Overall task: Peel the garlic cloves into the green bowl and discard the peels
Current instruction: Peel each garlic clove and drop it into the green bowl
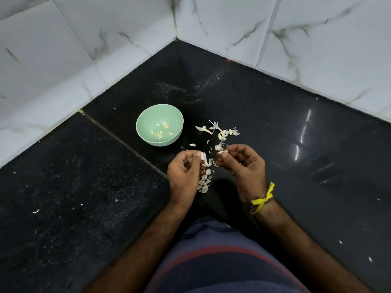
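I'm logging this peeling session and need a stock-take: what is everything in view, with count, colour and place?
round green bowl: one, pale green, on the counter left of the hands.
peeled garlic cloves: several, pale yellow, inside the bowl.
papery garlic peels: many scraps, white, scattered on the counter between the bowl and the hands, and under the hands.
garlic clove: one, whitish, in the right hand's grip.
black stone counter: one, speckled black, fills the corner.
white marble-look wall tiles: white with grey veins, behind the counter.
yellow wrist thread: one, on the right wrist.
left hand: pinches a peel.
right hand: pinches the clove.
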`<state>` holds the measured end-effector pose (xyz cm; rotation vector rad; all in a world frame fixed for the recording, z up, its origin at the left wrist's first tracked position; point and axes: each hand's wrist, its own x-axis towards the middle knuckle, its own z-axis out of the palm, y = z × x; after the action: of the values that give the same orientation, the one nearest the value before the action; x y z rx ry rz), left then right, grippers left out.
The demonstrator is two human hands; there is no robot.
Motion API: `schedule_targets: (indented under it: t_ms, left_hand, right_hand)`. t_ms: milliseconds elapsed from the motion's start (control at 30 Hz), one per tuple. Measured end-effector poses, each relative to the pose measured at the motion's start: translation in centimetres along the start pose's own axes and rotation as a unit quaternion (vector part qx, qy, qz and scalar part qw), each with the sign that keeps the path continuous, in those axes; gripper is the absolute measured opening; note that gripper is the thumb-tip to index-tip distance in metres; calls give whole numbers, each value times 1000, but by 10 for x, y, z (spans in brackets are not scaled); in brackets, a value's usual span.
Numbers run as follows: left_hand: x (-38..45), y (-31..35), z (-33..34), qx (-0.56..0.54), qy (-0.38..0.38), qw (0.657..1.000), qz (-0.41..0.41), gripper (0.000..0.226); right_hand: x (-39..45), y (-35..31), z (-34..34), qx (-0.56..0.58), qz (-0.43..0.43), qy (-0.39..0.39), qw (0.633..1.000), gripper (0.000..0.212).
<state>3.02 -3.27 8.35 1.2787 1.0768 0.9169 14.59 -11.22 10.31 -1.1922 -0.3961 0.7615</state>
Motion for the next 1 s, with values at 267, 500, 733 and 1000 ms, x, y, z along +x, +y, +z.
schedule_targets:
  t_ms: [267,500,733,1000]
  left_hand:
    - [32,-51,-17,239,-42,961,129,18]
    - [45,-66,-23,268,-51,943,190,30]
    - [48,-76,-24,264,-44,942,202,21]
    - [50,-78,-23,271,-52,945,175,6]
  right_hand:
    - [22,7,6,-80,12,10,997,10]
    - [49,8,31,-170,-6,-27,985,8]
    - [72,21,54,-237,-17,-58,970,5]
    - [122,15,128,-372,-113,-120,914,5]
